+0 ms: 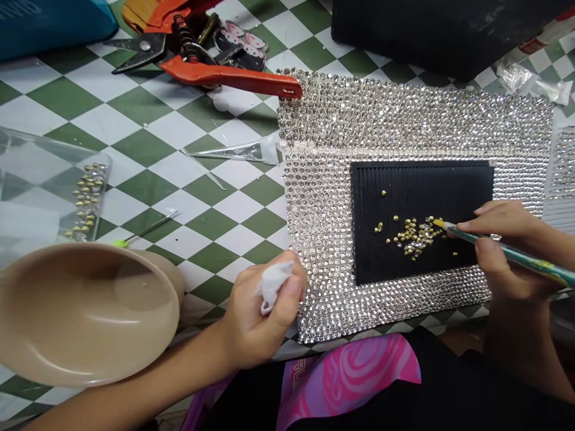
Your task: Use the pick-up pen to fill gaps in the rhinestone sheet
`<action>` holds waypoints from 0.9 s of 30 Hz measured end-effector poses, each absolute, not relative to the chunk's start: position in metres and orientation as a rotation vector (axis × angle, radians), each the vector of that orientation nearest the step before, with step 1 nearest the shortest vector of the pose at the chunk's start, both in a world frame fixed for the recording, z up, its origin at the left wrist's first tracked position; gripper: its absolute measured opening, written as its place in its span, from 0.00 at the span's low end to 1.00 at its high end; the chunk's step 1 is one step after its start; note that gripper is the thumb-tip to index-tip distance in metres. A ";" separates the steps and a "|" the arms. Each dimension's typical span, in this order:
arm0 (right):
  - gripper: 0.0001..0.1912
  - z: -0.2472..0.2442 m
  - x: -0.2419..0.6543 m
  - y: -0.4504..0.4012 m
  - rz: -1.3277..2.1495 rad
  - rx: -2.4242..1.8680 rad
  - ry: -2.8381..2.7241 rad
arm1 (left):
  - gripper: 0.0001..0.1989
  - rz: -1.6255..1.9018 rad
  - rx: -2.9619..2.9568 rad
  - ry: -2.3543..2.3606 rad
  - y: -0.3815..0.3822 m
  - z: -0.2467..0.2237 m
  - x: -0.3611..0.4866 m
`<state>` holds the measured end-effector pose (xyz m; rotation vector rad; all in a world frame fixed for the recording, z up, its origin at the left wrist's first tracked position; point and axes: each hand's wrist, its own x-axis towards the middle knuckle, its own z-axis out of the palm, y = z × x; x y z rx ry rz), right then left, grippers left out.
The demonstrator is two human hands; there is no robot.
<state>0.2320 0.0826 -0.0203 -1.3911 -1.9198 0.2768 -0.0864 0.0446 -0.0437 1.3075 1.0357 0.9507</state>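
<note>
My right hand (507, 245) grips a green pencil (516, 257) with a yellow tip. The tip reaches the edge of a small pile of gold-backed rhinestones (415, 236). These lie loose on a black ribbed tray (431, 185), with a few scattered apart from the pile. Under the tray spreads a silvery rhinestone mat (404, 114). Closed in a fist, my left hand (265, 311) holds a crumpled white tissue (274, 284) and rests by the mat's left edge.
A beige bowl (90, 317) stands at lower left, near a clear box (90, 197) with rhinestones inside. A thin needle tool (150, 228) lies beyond the bowl. Orange-handled pruning shears (224, 75) overlap the mat's corner. A dark box (440, 36) sits at the back, a plastic bag (534, 84) beside it.
</note>
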 end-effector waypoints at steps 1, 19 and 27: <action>0.14 -0.019 0.233 0.083 0.284 -1.330 -1.952 | 0.14 0.952 1.308 1.039 0.045 -0.044 -0.086; 0.16 -0.016 0.235 0.086 0.258 -1.286 -2.026 | 0.13 0.966 1.358 1.019 0.045 -0.046 -0.087; 0.19 -0.017 0.230 0.086 0.272 -1.275 -2.009 | 0.14 0.968 1.325 1.051 0.046 -0.043 -0.086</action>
